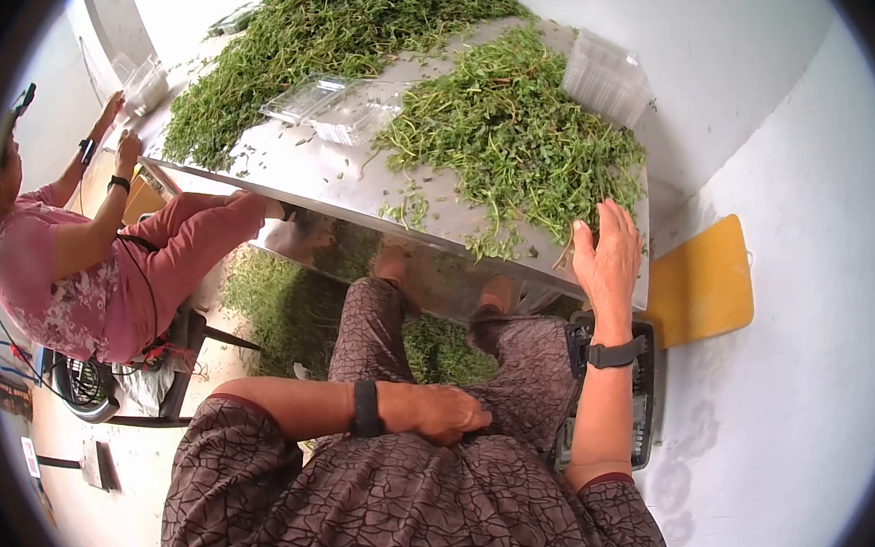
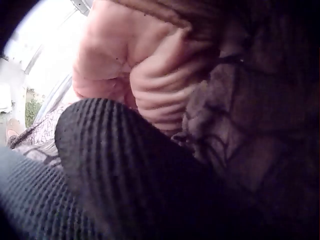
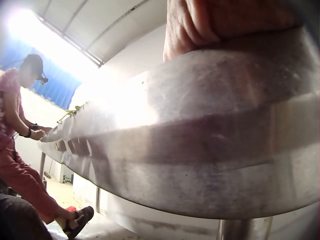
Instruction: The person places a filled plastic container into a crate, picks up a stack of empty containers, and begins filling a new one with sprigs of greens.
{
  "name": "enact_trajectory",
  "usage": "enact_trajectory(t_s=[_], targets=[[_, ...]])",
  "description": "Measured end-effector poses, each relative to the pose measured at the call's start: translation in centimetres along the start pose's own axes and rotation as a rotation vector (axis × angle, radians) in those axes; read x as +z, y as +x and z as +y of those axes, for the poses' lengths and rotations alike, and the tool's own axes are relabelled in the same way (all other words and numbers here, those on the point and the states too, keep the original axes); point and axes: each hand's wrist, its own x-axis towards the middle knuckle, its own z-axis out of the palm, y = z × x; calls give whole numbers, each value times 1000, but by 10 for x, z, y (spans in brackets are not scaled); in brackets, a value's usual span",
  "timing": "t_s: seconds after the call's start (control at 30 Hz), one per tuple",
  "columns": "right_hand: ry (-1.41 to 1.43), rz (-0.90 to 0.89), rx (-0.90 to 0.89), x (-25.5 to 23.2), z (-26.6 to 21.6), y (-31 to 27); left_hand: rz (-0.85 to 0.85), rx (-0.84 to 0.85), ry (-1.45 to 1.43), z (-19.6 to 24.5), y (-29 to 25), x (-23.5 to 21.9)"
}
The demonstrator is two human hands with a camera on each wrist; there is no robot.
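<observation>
My right hand [image 1: 610, 254] rests at the near right corner of the metal table, fingers extended and thumb apart. It lies beside a loose heap of green leafy stems [image 1: 512, 128], with a few stems close to the thumb. In the right wrist view, the base of this hand [image 3: 192, 25] sits on the table's metal edge [image 3: 200, 135]; its fingers are out of sight there. My left hand [image 1: 444, 414] lies in the lap against the patterned clothing [image 1: 415, 483], loosely bent. Folded palm skin of the left hand [image 2: 145, 70] shows in the left wrist view, with its fingertips hidden.
A larger heap of greens [image 1: 322, 26] covers the table's far left. Clear plastic boxes [image 1: 352, 113] lie between the heaps, and a stack of boxes [image 1: 608, 78] stands far right. A yellow board [image 1: 708, 280] leans by the wall. A person in pink [image 1: 88, 262] sits at left.
</observation>
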Motion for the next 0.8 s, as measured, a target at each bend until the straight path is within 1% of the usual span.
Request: enact_trajectory(t_s=[0.1,0.23,0.3,0.33,0.4,0.43,0.47,0.57,0.63,0.67,0.73,0.77,0.8], targets=[[-9,-7,10,0,0,-1,56,38,-1,-8,-2,5],[-14,-14,13,0,0,0,93,47,46,-18,-4,13],[-21,-13,9,-1,-2,1,188,148,72,-29,-6,21],[-26,-10,8,-1,-3,0,193,151,62,-30,-9,25],[-26,-12,8,0,-2,0,145,64,47,-35,-16,26],[-21,-4,11,1,-2,1,193,106,38,-41,-19,32],[-26,-8,10,0,-2,1,196,111,33,-44,-20,36],[-37,-11,11,0,-3,2,162,115,-9,-52,-23,43],[-30,6,4,1,-3,0,157,182,-54,-56,-25,47],[-30,3,4,1,-2,0,156,182,-56,-57,-27,49],[-32,5,3,2,0,0,45,75,-144,-55,-34,45],[-31,6,7,2,0,0,41,75,-143,-56,-37,44],[-36,6,5,2,0,0,14,25,-200,-55,-41,43]])
